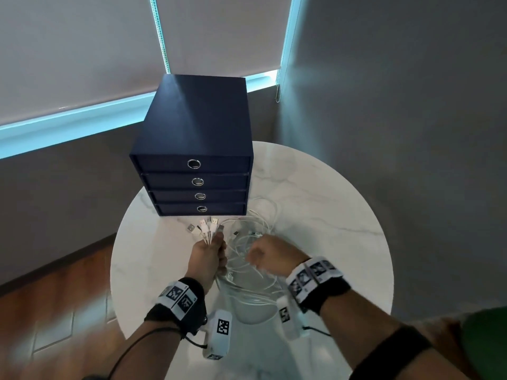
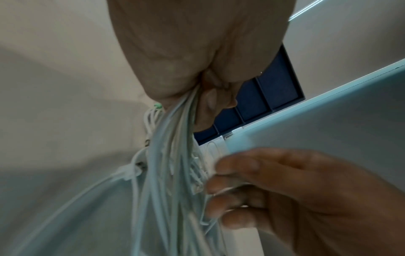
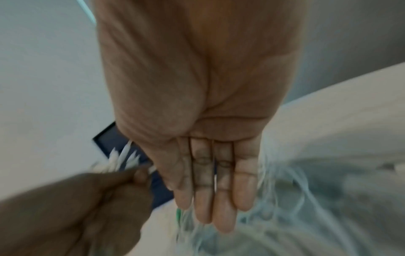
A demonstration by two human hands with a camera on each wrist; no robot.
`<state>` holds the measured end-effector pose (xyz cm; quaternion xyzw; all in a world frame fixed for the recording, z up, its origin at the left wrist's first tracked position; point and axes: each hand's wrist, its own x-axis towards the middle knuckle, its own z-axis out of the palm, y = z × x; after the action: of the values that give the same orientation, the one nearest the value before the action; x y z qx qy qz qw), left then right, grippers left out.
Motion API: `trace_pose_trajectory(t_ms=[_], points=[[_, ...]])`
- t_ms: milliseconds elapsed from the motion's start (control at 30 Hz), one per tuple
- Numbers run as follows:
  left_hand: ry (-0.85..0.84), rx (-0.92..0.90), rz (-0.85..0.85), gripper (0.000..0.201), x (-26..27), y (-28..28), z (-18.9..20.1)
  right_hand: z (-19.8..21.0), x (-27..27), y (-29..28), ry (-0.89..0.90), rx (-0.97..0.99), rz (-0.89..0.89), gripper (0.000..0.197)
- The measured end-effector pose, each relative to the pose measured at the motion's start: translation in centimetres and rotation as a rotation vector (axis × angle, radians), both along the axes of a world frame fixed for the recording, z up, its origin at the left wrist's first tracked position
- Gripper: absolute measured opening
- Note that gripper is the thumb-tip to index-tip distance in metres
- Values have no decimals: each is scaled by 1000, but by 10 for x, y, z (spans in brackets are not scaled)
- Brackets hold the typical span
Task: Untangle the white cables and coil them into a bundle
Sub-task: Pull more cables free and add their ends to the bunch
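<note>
Several white cables (image 1: pixel 248 296) lie in tangled loops on the round marble table (image 1: pixel 329 215). My left hand (image 1: pixel 210 252) grips a bunch of their ends, and the USB plugs (image 1: pixel 208 224) fan out above the fist. From that left hand (image 2: pixel 210 100) the strands (image 2: pixel 166 164) hang in a thick sheaf. My right hand (image 1: pixel 270 250) is just right of it, in among the loops. Its fingers (image 3: pixel 210 181) are straight and held together, pointing down into the strands (image 3: pixel 295 199). Thin strands run across the right fingers (image 2: pixel 252 190); no grip shows.
A dark blue box of several drawers (image 1: pixel 192 149) stands at the table's back left, just behind the plugs. The table rim curves close on both sides. Wooden floor (image 1: pixel 55 311) lies below left, a grey wall and window blinds behind.
</note>
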<state>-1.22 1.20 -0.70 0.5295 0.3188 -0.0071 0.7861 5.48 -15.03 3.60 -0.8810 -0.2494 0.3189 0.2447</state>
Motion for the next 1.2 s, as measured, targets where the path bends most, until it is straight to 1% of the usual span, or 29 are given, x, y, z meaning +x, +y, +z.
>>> trace_pose_trajectory(t_ms=[100, 200, 300, 433, 500, 600, 633, 733, 800, 867, 933, 1000, 1100, 1200], points=[[37, 44, 43, 37, -8, 3, -11, -28, -29, 32, -2, -166, 80, 16], [82, 83, 73, 37, -17, 7, -26, -50, -53, 46, -60, -287, 67, 17], [115, 86, 87, 38, -25, 9, -38, -65, -65, 51, -100, -328, 32, 22], [124, 57, 103, 42, -28, 10, -41, -73, -76, 53, -220, -355, 54, 21], [108, 43, 102, 42, -26, 11, -40, -76, -77, 52, -211, -346, 38, 22], [84, 16, 112, 42, -23, 10, -37, -72, -71, 43, -153, -259, -26, 32], [77, 9, 118, 41, -22, 10, -36, -69, -67, 41, -124, -236, -64, 32], [55, -2, 93, 39, -17, 10, -32, -54, -43, 29, -13, -179, -214, 19], [39, -6, 55, 38, -13, 9, -28, -44, -26, 21, 12, -98, -303, 12], [15, -26, 32, 38, -10, 6, -24, -33, -13, 12, 68, 53, -425, 12], [-1, -38, 18, 40, -5, 1, -21, -21, -6, 8, 150, 256, -594, 10], [-9, -40, 5, 41, -1, -6, -18, -9, -3, 9, 214, 421, -700, 9], [-30, -39, -11, 39, 4, -13, -15, -1, -2, 16, 219, 492, -736, 6], [-34, -72, -13, 36, 9, -19, -11, -4, -8, 21, 243, 471, -700, 6]])
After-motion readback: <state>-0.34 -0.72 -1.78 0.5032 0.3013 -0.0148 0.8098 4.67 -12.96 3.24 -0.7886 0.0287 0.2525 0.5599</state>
